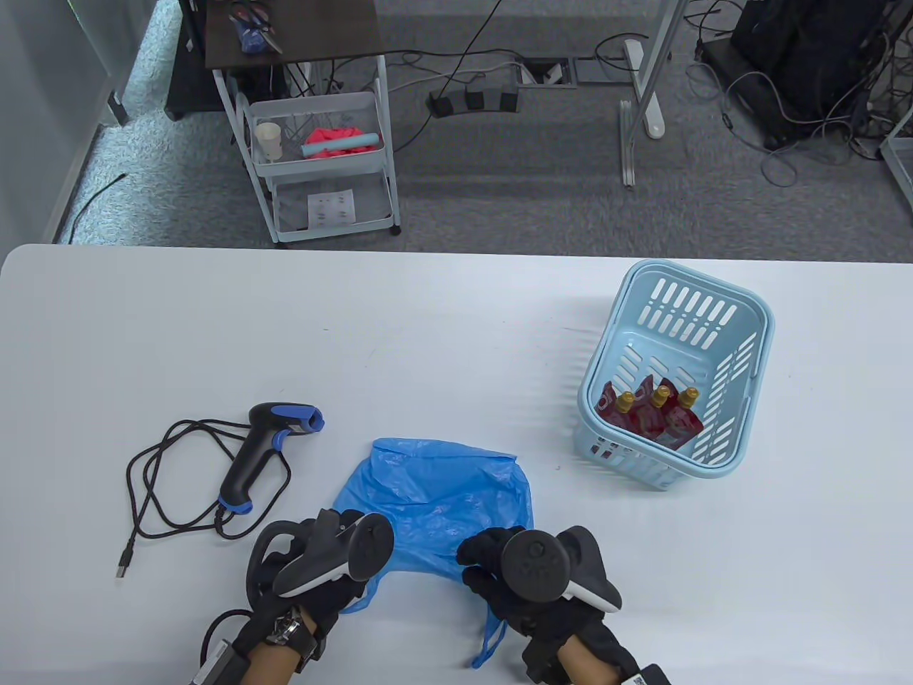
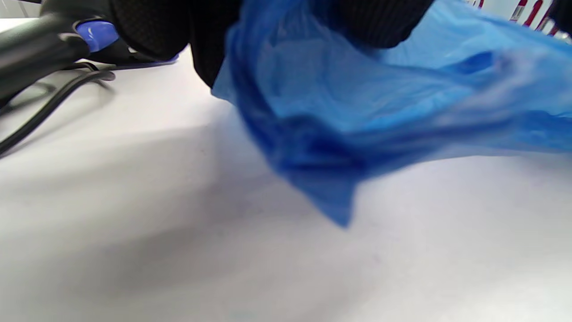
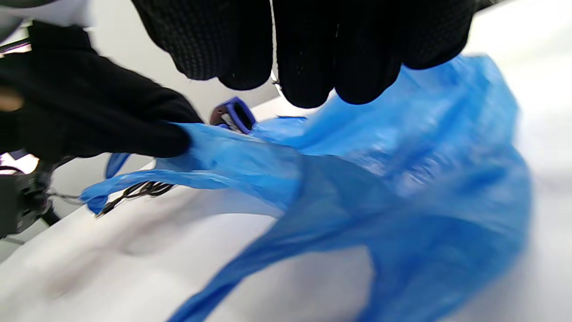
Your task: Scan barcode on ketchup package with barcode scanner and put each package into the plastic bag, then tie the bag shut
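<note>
A blue plastic bag (image 1: 442,503) lies flat at the table's front centre. My left hand (image 1: 324,571) grips its near-left edge, and my right hand (image 1: 492,571) grips its near-right edge. In the left wrist view the bag (image 2: 380,112) hangs from my gloved fingers (image 2: 371,22). The right wrist view shows my fingers (image 3: 313,49) over the bag's (image 3: 380,179) lifted rim, with the left hand's fingers (image 3: 111,120) pinching the film. The black and blue barcode scanner (image 1: 267,446) lies to the left of the bag. Three red ketchup packages (image 1: 649,417) stand in the light blue basket (image 1: 749,314).
The scanner's black cable (image 1: 164,485) loops over the table at the left, ending in a plug near the front. The basket stands at the right, tilted away from the bag. A cart with trays (image 1: 314,143) stands beyond the table's far edge.
</note>
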{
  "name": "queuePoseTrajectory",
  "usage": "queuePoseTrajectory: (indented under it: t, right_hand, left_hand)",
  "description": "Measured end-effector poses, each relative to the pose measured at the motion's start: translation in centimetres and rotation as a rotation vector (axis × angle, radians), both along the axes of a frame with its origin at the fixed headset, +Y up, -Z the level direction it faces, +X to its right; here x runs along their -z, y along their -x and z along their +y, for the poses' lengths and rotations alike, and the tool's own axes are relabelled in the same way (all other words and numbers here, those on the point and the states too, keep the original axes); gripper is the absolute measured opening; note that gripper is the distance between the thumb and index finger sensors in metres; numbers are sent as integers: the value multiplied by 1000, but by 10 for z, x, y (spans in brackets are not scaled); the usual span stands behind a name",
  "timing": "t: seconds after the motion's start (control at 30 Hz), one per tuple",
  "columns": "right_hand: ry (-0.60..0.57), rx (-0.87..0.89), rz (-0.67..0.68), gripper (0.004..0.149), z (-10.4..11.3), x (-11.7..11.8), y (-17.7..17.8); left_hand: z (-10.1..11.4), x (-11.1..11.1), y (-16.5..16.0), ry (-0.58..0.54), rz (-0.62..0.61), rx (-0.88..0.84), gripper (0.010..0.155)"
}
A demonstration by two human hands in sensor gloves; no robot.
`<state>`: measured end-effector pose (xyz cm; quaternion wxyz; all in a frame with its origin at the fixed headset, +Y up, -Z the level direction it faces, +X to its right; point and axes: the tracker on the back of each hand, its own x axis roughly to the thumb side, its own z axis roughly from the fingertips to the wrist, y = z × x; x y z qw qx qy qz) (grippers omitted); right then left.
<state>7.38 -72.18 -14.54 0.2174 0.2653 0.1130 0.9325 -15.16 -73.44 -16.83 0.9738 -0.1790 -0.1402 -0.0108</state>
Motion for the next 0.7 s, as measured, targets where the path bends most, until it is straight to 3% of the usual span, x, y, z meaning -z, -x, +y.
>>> queuePoseTrajectory:
  t: [0.13, 0.23, 0.33, 0.57, 0.7]
  right_hand:
    - [-59, -98, 72, 40, 0, -13, 25]
    - [54, -254, 89, 59, -15, -11, 37]
    - [160, -372, 74, 64, -32, 0, 33]
    - [332, -289, -24, 63, -46, 15, -9]
    - [338, -263, -53, 59, -47, 18, -24]
  left_hand:
    - [2, 0, -5, 4, -8, -34, 41]
    - [3, -1, -8, 8, -25, -43, 41]
    - [2, -2, -8, 10, -38, -46, 41]
    - [0, -3, 1, 5, -28, -21, 40]
    - [-3, -2, 1, 17, -25, -11, 41]
